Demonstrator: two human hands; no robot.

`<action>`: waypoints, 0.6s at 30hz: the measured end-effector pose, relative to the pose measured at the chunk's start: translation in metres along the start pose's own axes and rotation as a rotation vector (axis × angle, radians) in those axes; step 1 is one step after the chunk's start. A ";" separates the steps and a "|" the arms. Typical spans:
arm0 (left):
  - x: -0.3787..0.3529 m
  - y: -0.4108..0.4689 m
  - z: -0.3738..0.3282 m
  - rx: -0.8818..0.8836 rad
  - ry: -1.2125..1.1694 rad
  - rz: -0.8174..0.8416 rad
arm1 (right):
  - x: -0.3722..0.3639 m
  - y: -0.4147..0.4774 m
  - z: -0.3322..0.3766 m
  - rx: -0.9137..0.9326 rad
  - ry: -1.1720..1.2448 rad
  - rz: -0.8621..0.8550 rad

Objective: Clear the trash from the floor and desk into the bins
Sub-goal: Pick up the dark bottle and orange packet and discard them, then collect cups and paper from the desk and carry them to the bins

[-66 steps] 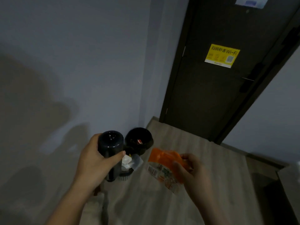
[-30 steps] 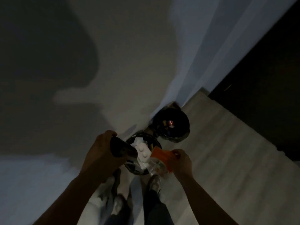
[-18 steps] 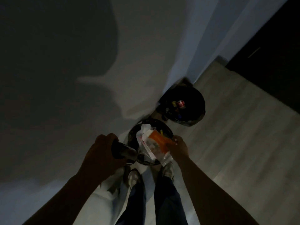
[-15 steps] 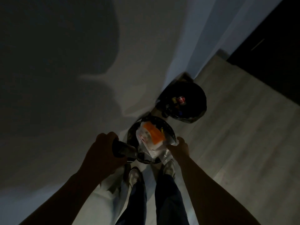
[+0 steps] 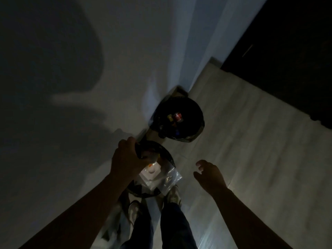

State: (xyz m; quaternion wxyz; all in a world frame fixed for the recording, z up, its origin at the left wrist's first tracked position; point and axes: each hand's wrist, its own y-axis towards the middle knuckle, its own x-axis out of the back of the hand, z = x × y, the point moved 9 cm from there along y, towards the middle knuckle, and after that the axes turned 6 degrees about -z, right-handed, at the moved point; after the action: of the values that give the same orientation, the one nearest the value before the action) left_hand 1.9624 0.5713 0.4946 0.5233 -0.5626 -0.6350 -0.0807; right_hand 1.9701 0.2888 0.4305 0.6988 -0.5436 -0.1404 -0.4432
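Two round black bins stand on the floor against the wall. The near bin [image 5: 169, 159] holds white trash [image 5: 150, 172], and a clear plastic wrapper [image 5: 170, 178] hangs over its right rim. My left hand [image 5: 125, 159] is over this bin's far left edge, shut on a dark cup [image 5: 138, 150] tipped toward the inside. My right hand [image 5: 210, 175] hovers to the right of the bin, fingers apart and holding nothing. The far bin [image 5: 198, 112] has a few small coloured items at its bottom. The orange packet is mostly hidden among the trash.
The scene is dim. My two feet [image 5: 172, 194] stand right behind the near bin. A pale wall [image 5: 107, 87] runs along the left, and light wood flooring [image 5: 251, 150] stretches right toward a dark door [image 5: 296, 51].
My right hand dropped the orange packet into the near bin, then drew back to the right, open. My left hand moved the dark cup over the bin.
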 end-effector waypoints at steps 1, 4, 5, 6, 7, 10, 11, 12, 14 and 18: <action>0.000 0.007 -0.017 -0.042 -0.035 -0.054 | 0.007 0.002 -0.005 -0.003 -0.010 0.000; -0.010 0.031 -0.061 -0.057 -0.107 -0.090 | 0.022 0.010 -0.022 -0.026 -0.012 -0.002; -0.017 0.041 -0.072 -0.063 -0.127 -0.078 | 0.025 0.012 -0.027 -0.030 -0.011 -0.006; -0.024 0.052 -0.082 -0.089 -0.135 -0.066 | 0.029 0.014 -0.032 -0.032 -0.012 -0.012; -0.034 0.063 -0.087 -0.124 -0.131 -0.047 | 0.032 0.015 -0.036 -0.032 -0.010 -0.017; -0.070 0.090 -0.083 -0.188 -0.031 0.011 | 0.039 0.012 -0.046 -0.040 0.005 -0.016; -0.073 0.085 -0.086 -0.177 0.016 0.042 | 0.040 0.009 -0.049 -0.041 0.008 -0.016; -0.068 0.073 -0.095 -0.167 0.047 0.062 | 0.041 0.006 -0.051 -0.045 0.013 -0.017; -0.066 0.053 -0.106 -0.175 0.095 0.103 | 0.045 -0.004 -0.055 -0.057 0.029 -0.019; -0.070 0.023 -0.105 -0.259 0.272 0.227 | 0.056 -0.028 -0.052 -0.053 0.049 -0.031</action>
State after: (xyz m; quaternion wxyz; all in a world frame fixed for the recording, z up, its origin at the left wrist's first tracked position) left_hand 2.0281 0.4632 0.4768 0.5332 -0.6768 -0.4755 -0.1774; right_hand 1.9651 0.2159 0.4674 0.6804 -0.5488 -0.1199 -0.4706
